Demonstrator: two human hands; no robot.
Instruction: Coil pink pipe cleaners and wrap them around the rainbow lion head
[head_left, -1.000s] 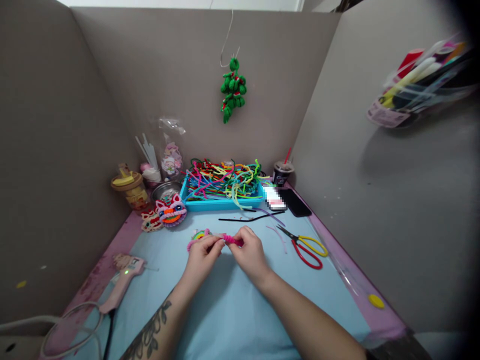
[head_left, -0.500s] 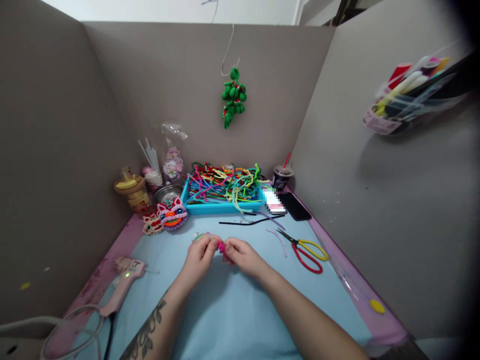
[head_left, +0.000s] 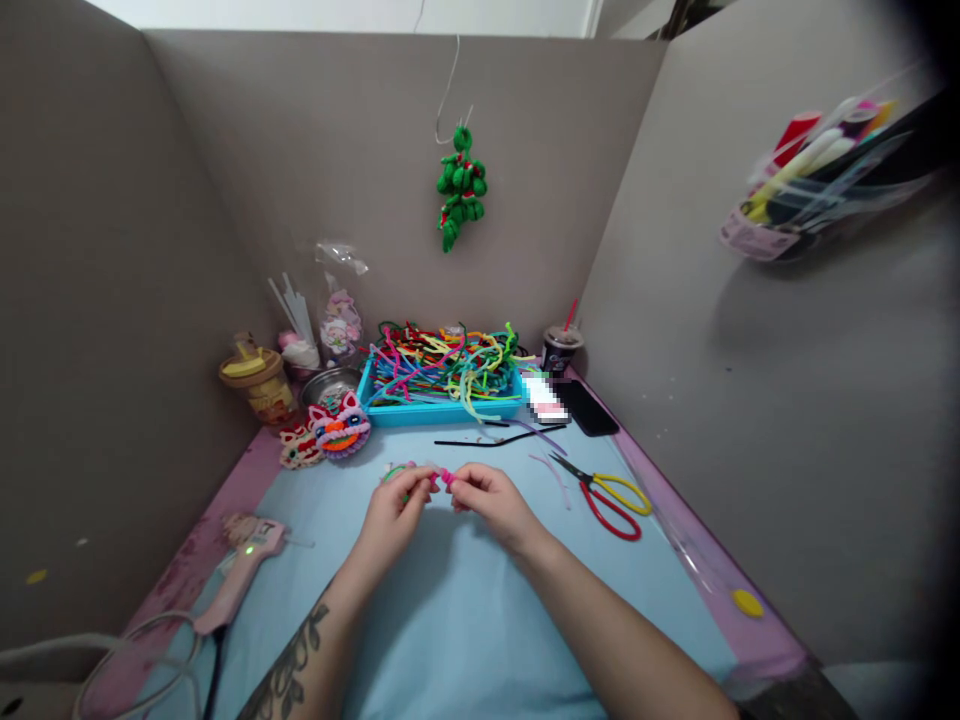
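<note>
Between both hands is a small twisted piece of bright pink pipe cleaner (head_left: 447,477). My left hand (head_left: 399,503) pinches its left end between thumb and fingers. The right end is pinched by my right hand (head_left: 489,500). Partly behind my left fingers lies something green and pink (head_left: 395,471), too hidden to name. To the right of my right hand, scissors (head_left: 600,490) with one yellow and one red handle lie with their blades pointing back and left. A thin light purple strip (head_left: 555,478) lies beside them.
A blue tray (head_left: 442,413) full of colored pipe cleaners stands at the back. Lion-head crafts (head_left: 341,428) sit to its left. A pink glue gun (head_left: 241,572) with a cable lies at the left. A black phone (head_left: 589,408) and a drink cup (head_left: 559,350) are at the back right.
The hands have loosened and shifted on the pink piece, so its middle shows differently and the fingers pinch nearer the tips. The whole view has shifted slightly.
</note>
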